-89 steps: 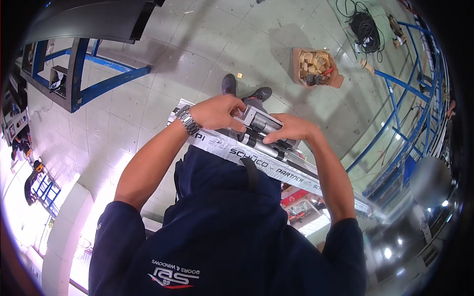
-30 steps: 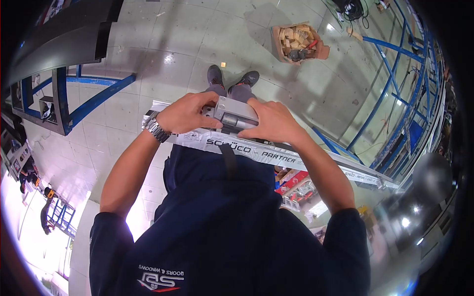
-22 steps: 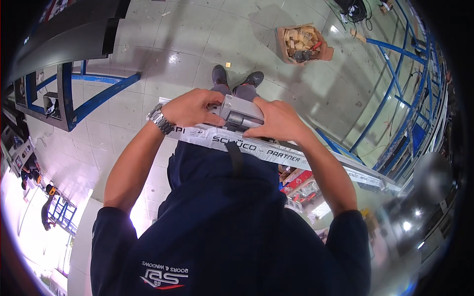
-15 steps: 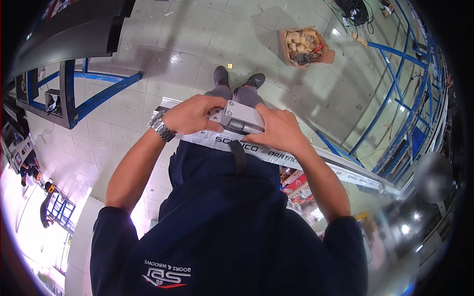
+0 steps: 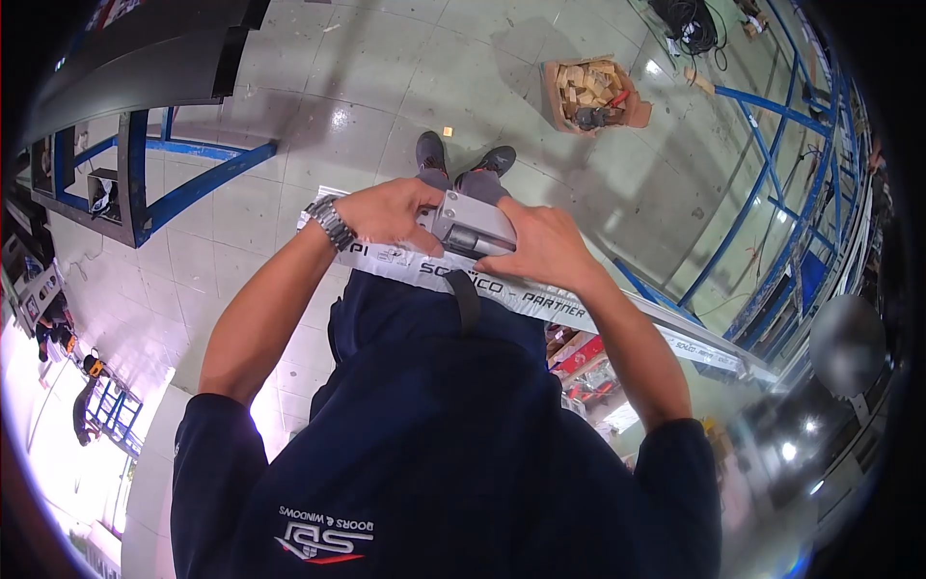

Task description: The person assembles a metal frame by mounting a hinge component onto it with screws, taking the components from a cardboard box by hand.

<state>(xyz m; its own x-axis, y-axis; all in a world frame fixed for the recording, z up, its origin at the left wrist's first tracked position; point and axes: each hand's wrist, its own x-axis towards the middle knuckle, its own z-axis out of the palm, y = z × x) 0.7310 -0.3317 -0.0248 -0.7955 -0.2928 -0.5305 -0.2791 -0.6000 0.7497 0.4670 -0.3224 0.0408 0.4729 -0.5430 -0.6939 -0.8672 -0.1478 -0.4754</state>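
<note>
Housing of grey metal, with a cylinder set in its near side, lies lengthwise along the aluminium profile, just past my waist toward 12 o'clock. My right hand is closed on its 3 o'clock end, fingers over the far edge, thumb on the near side. My left hand straddles the 9 o'clock end with thumb and fingers apart; I cannot tell whether it pinches the metal or only steadies it.

To handle this well, I judge, I should keep the housing parallel to the profile, which slants from about 10 to 4 o'clock, press evenly from both ends, and keep fingertips out from under its edges. Whether it sits flush is hidden from me. The metal watch on my left wrist should stay off the finish.

Protective film along the profile reads "SCHÜCO – PARTNER", with "PI" toward 9 o'clock. Upside down to me, the shirt carries a logo, apparently "SPI", and "DOORS & WINDOWS".
</note>
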